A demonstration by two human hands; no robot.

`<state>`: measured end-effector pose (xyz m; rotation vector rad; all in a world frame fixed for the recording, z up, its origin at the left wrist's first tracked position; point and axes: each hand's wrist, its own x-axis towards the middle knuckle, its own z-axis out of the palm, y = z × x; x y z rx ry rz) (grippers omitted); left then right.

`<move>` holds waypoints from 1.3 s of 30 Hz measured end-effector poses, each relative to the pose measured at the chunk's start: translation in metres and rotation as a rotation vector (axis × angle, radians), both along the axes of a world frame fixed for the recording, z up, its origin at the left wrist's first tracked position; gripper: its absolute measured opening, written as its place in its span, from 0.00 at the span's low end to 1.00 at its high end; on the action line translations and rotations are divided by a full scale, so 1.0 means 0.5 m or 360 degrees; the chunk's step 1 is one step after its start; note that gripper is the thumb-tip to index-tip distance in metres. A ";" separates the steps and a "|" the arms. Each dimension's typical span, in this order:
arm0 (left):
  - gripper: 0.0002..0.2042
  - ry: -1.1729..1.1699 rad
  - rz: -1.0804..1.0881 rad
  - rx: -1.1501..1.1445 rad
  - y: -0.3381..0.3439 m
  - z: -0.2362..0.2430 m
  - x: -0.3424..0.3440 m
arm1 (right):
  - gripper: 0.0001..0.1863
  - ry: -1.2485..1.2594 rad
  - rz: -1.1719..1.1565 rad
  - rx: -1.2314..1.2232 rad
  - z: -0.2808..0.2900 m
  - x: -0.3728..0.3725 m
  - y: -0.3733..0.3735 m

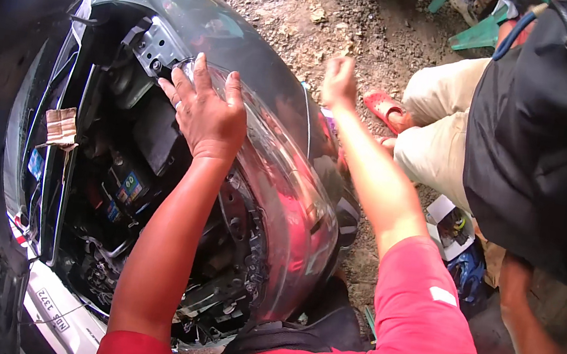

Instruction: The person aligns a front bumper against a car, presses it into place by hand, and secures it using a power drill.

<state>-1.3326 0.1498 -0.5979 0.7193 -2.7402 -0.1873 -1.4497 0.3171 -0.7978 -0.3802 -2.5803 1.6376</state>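
Observation:
My left hand [210,110] rests with spread, slightly bent fingers on the top of a long clear headlight lens [304,237] along the car's fender [251,44], beside a metal bracket [153,52]. My right hand [339,84] is raised just right of the fender, its fingers curled closed; what they hold, if anything, is hidden. Under my left arm lies the open engine bay [159,139], with dark plastic parts and wiring. A folded piece of cardboard [60,125] sits on the bay's left edge.
Another person in pale trousers [432,139], dark top and red clogs [382,104] is close on the right, with a bare arm low at the side. An open box [446,223] and blue bag [468,273] lie on gravelly ground [299,0]. Green chair legs [474,37] stand behind.

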 end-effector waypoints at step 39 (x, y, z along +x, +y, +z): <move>0.35 0.0068 0.0017 0.0067 0.011 0.001 -0.011 | 0.39 -0.1112 0.1247 -0.0661 -0.075 -0.046 0.123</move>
